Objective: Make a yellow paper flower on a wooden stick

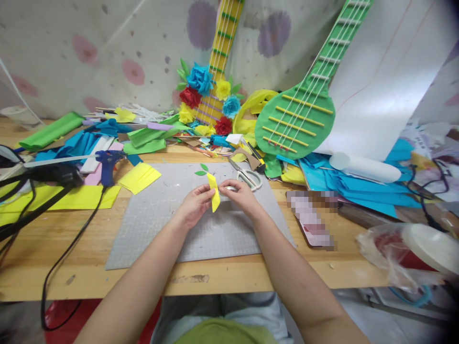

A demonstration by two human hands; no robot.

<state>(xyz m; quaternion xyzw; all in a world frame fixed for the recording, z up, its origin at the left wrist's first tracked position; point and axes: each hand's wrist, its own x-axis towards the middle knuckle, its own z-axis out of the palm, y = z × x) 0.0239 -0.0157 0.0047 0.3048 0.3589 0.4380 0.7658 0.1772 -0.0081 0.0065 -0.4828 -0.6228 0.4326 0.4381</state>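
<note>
Above the cutting mat [150, 239], my left hand [196, 204] pinches a folded strip of yellow crepe paper [213, 193] between thumb and fingers, held nearly upright. Close to the strip's right side, my right hand [241, 196] is closed, its fingertips pressed together. A small silvery thing shows at those fingers, too little of it to name. Two green paper leaves [202, 169] lie on the mat just beyond my left hand. Behind my right hand rest scissors with pale handles [253, 180], partly covered by the hand.
Yellow paper sheets [140, 177] and a blue glue gun [108, 167] with a trailing cord are at left. A phone [310, 220] lies right of the mat. Two paper-covered instruments, one green [296, 119], one yellow with flowers [223, 48], lean at the back among paper scraps.
</note>
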